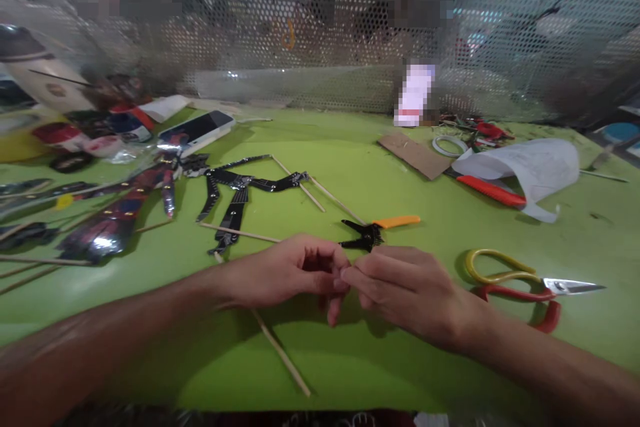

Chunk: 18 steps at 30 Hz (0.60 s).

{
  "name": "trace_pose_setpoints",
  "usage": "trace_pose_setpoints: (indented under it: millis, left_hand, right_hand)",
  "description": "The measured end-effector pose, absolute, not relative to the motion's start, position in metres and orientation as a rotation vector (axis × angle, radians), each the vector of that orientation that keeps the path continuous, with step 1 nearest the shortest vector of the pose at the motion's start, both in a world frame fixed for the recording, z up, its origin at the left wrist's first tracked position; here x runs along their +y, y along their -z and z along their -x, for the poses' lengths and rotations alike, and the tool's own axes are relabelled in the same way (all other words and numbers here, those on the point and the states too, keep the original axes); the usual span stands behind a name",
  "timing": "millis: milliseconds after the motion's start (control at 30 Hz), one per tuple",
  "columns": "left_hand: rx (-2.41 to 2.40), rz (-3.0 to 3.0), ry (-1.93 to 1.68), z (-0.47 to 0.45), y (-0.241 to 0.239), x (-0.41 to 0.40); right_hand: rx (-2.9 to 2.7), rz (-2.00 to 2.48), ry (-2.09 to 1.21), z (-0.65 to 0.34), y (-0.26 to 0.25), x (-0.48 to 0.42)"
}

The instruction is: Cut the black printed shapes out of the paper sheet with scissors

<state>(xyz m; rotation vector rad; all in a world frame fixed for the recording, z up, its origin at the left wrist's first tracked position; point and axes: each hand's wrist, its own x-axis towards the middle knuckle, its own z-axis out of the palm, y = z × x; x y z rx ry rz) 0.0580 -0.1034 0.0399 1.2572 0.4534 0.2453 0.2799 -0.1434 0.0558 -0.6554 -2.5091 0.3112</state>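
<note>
My left hand (287, 272) and my right hand (407, 290) meet fingertip to fingertip low over the green table (350, 167). Both are curled into pinches around something too small to make out. A thin wooden stick (280, 350) runs from under my left hand toward the near edge. Just beyond my fingers lie small pliers with an orange handle (377, 230). A black jointed puppet piece on sticks (240, 190) lies farther off to the left.
Scissors with yellow and red handles (520, 283) lie right of my right hand. White paper (530, 167), a red-handled tool (490, 190), cardboard (413, 153) and a tape roll (447, 145) sit back right. A phone (197, 130), a dark glossy puppet (120, 213) and jars crowd the left. Mesh screen behind.
</note>
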Motion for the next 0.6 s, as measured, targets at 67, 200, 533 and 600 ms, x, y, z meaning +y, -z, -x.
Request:
trace_pose_setpoints:
  millis: [67,200,533,600]
  left_hand:
    - [0.452,-1.272,-0.253,-0.058,-0.043,-0.103]
    - [0.463,-1.303,-0.273,-0.057,-0.050,-0.103]
    - [0.475,-1.332,-0.212,-0.056,-0.050,-0.101]
    - [0.489,-1.357,-0.194,-0.056,-0.053,-0.101]
  right_hand:
    - [-2.455,0.619,-0.219,-0.279,-0.058,-0.142]
    - [-2.406,0.622,-0.167,-0.276,-0.062,-0.140]
    - [-2.463,0.600,-0.232,-0.281,-0.054,-0.141]
    - [-2.440,0.620,-0.295,-0.279,-0.050,-0.142]
